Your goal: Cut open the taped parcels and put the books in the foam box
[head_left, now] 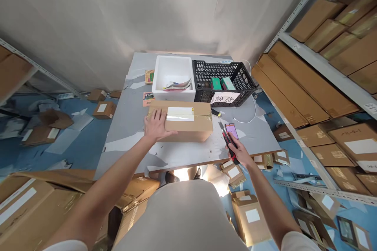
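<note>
A taped cardboard box (184,136) with a white label (180,114) on its top lies near the front of the grey table (123,125). My left hand (157,126) rests flat on the left end of that box, fingers spread. To the right of the box, my right hand (238,149) grips a red and black utility knife (230,147), its blade out and pointing away from me. Just beyond this hand a phone (231,128) with a lit screen lies on the table, partly covered by the fingers.
Behind the box stand a white foam bin (159,94) holding papers and a black plastic crate (203,96) holding green boxes. A white cable (250,119) curls at the right. Shelves of cartons (309,86) rise on the right; more cartons (35,211) crowd the floor.
</note>
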The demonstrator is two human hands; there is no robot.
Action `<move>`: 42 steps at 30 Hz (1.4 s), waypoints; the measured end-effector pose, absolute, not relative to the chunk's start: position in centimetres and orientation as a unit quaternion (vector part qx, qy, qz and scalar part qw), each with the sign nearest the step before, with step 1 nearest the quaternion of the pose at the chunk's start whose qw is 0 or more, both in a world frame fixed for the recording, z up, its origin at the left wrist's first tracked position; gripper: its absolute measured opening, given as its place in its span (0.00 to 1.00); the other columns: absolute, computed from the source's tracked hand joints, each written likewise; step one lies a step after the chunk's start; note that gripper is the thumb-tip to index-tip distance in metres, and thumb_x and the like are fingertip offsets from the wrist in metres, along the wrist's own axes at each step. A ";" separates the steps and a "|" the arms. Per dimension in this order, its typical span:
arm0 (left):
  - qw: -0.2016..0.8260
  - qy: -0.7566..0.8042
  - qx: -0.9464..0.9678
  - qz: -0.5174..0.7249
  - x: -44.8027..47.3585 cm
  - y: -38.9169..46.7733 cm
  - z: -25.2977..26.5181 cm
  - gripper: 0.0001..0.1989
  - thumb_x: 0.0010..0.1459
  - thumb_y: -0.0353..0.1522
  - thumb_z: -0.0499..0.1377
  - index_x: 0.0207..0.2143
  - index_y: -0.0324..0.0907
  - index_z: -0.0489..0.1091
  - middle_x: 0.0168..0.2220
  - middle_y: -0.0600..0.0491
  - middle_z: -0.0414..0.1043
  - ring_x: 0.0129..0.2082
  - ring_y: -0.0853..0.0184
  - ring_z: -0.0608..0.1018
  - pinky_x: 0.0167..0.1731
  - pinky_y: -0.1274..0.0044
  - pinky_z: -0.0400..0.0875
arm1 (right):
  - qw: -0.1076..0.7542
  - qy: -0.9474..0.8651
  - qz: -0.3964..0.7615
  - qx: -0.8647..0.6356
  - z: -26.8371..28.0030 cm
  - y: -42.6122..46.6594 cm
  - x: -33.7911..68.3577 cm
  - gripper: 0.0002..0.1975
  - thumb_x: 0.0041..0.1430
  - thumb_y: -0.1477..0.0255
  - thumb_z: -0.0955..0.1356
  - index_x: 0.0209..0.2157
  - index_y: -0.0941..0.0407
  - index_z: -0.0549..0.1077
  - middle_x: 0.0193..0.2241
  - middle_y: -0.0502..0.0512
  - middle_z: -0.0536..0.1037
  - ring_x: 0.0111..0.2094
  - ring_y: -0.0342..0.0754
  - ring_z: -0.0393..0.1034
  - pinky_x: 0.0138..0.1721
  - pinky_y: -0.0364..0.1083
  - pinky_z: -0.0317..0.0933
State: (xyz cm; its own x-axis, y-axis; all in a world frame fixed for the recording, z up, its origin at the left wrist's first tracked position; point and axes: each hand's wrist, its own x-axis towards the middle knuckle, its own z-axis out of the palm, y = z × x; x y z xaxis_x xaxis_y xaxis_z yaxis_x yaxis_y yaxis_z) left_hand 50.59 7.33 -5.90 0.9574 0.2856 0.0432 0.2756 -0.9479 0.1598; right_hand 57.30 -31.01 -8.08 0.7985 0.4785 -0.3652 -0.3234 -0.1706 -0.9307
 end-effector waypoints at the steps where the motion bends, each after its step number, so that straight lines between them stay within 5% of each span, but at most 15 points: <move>1: 0.088 0.145 0.985 0.035 50.5 7.5 -5.8 0.47 0.45 0.58 0.52 0.62 0.42 0.51 0.64 0.39 0.46 0.63 0.44 0.49 0.54 0.51 0.46 | 0.658 -0.034 0.283 -0.697 -8.7 -30.7 57.1 0.39 0.50 0.57 0.69 0.62 0.46 0.52 0.30 0.47 0.73 0.19 0.40 0.67 0.19 0.43 0.65; 5: 0.159 0.183 0.968 0.070 50.8 9.1 -5.4 0.32 0.55 0.52 0.46 0.57 0.46 0.59 0.62 0.43 0.54 0.60 0.49 0.58 0.53 0.55 0.53 | 0.720 0.041 0.184 -0.668 -10.5 -27.4 56.5 0.29 0.47 0.54 0.70 0.48 0.51 0.63 0.37 0.52 0.74 0.24 0.42 0.70 0.21 0.43 0.67; 9: 0.240 0.253 0.929 0.124 52.6 13.1 -5.7 0.29 0.57 0.46 0.46 0.57 0.43 0.59 0.62 0.42 0.54 0.60 0.51 0.59 0.54 0.57 0.55 | 0.769 0.045 0.168 -0.615 -10.9 -23.4 55.8 0.25 0.48 0.53 0.69 0.43 0.50 0.61 0.44 0.53 0.72 0.27 0.42 0.72 0.22 0.43 0.68; 15: 0.537 0.247 0.805 0.060 54.3 17.1 -7.7 0.30 0.56 0.40 0.49 0.61 0.42 0.51 0.57 0.42 0.61 0.51 0.62 0.70 0.48 0.67 0.66 | 0.777 0.045 0.169 -0.605 -10.5 -21.3 56.5 0.25 0.47 0.54 0.70 0.42 0.50 0.60 0.36 0.49 0.71 0.35 0.46 0.74 0.25 0.43 0.68; 22: 0.629 0.327 0.702 0.071 47.9 14.7 -7.5 0.21 0.55 0.43 0.53 0.50 0.48 0.56 0.50 0.48 0.63 0.41 0.66 0.73 0.33 0.71 0.74 | 0.765 0.030 0.172 -0.620 -10.0 -19.7 63.0 0.22 0.48 0.55 0.69 0.39 0.51 0.57 0.27 0.46 0.71 0.28 0.44 0.72 0.26 0.44 0.68; 28: 0.672 0.396 0.620 0.080 40.7 9.2 -7.9 0.20 0.49 0.47 0.58 0.37 0.45 0.58 0.37 0.55 0.64 0.33 0.71 0.74 0.34 0.72 0.73 | 0.768 -0.016 0.201 -0.608 -8.9 -15.0 66.0 0.19 0.50 0.57 0.68 0.37 0.51 0.59 0.29 0.47 0.72 0.29 0.42 0.70 0.27 0.43 0.67; 32: 0.692 0.383 0.611 0.027 38.7 4.4 -8.5 0.20 0.47 0.48 0.59 0.35 0.45 0.59 0.31 0.57 0.64 0.31 0.70 0.74 0.36 0.73 0.72 | 0.755 -0.047 0.221 -0.616 -9.1 -13.6 64.6 0.22 0.48 0.56 0.69 0.40 0.51 0.61 0.45 0.52 0.71 0.32 0.41 0.69 0.27 0.42 0.67; 39: 0.599 0.332 0.728 0.016 38.9 1.9 -9.9 0.20 0.49 0.47 0.58 0.40 0.45 0.62 0.36 0.52 0.69 0.34 0.65 0.74 0.34 0.72 0.69 | 0.734 -0.048 0.225 -0.639 -9.0 -15.7 61.6 0.25 0.46 0.55 0.69 0.43 0.51 0.61 0.51 0.56 0.69 0.33 0.42 0.68 0.29 0.43 0.66; 42: 0.560 0.305 0.769 0.036 40.6 3.3 -10.2 0.25 0.47 0.46 0.60 0.44 0.43 0.62 0.45 0.46 0.68 0.40 0.62 0.74 0.39 0.69 0.69 | 0.729 -0.048 0.222 -0.646 -8.4 -17.9 59.4 0.22 0.49 0.56 0.69 0.42 0.52 0.64 0.43 0.55 0.73 0.30 0.42 0.67 0.29 0.44 0.66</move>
